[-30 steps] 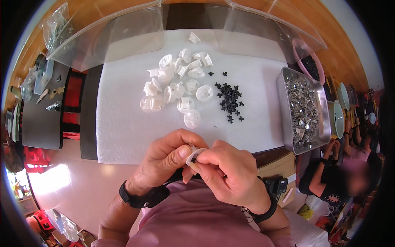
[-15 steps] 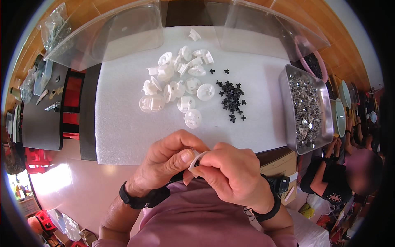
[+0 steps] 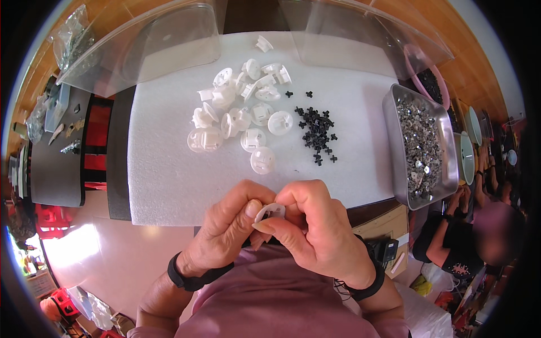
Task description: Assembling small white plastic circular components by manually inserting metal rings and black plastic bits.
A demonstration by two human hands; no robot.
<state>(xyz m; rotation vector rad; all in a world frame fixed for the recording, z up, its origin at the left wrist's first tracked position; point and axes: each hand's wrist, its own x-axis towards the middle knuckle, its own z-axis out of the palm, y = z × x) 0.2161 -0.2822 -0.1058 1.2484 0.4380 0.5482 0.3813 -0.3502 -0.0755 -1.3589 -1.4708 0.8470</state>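
Comparing with a second ago, I see both hands hardly moved: left hand (image 3: 231, 228) and right hand (image 3: 313, 225) keep their grip closed on one white disc (image 3: 271, 212) just below the counter (image 3: 169, 169), the work unfinished.

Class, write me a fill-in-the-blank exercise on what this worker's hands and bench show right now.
1. Both hands, left hand and right hand, grip one small ____ disc.
2. The loose white parts lie on a ____ mat.
3. The small cross-shaped pieces are ____.
4. The metal tray stands at the mat's ____ edge.

Missing: white; white; black; right
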